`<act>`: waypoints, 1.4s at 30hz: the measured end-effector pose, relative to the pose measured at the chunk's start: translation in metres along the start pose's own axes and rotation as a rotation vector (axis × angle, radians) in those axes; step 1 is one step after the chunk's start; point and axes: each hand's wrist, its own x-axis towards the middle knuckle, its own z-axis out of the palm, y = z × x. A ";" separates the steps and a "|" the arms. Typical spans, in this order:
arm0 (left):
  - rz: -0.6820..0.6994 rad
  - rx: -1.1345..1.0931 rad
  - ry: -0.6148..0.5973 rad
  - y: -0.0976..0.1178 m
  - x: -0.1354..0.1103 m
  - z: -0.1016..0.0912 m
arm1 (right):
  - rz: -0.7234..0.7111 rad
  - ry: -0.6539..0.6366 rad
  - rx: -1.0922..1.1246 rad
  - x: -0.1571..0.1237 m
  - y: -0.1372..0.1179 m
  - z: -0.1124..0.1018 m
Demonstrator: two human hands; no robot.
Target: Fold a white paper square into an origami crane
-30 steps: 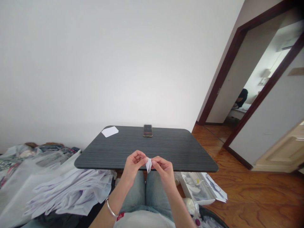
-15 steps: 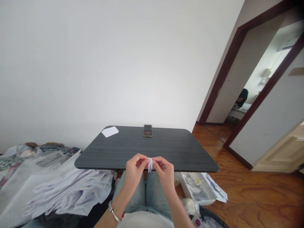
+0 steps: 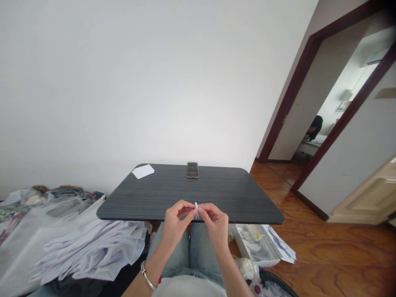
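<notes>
Over the near edge of a dark table (image 3: 185, 189), a small folded piece of white paper (image 3: 196, 209) is pinched between my two hands. My left hand (image 3: 177, 218) grips its left side with thumb and fingertips. On the other side, my right hand (image 3: 215, 218) pinches it the same way. The fingertips nearly meet and cover most of the paper, so its full shape is hidden. White paper sheets (image 3: 143, 171) lie at the table's far left corner, away from both hands.
A phone-like dark device (image 3: 192, 170) stands at the table's back edge against the wall. Left of the table are piles of white cloth (image 3: 93, 247). A white box (image 3: 258, 247) with small items sits low on the right. A person (image 3: 314, 128) is visible through the doorway.
The folded paper has turned in my fingers: its strips hung down below the fingertips before, and now a narrow end sticks up above them. Both hands stay in nearly the same place.
</notes>
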 end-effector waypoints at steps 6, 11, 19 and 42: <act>0.004 0.040 -0.014 -0.001 -0.001 0.000 | -0.003 0.002 0.002 0.001 0.002 -0.001; 0.006 0.061 -0.021 -0.001 -0.001 -0.001 | 0.017 0.012 0.016 0.000 0.003 -0.001; -0.054 0.027 -0.032 0.004 0.003 -0.002 | -0.008 0.021 0.005 0.000 0.000 0.000; 0.172 0.264 0.082 0.002 0.002 0.004 | 0.068 0.010 -0.053 0.002 0.011 0.003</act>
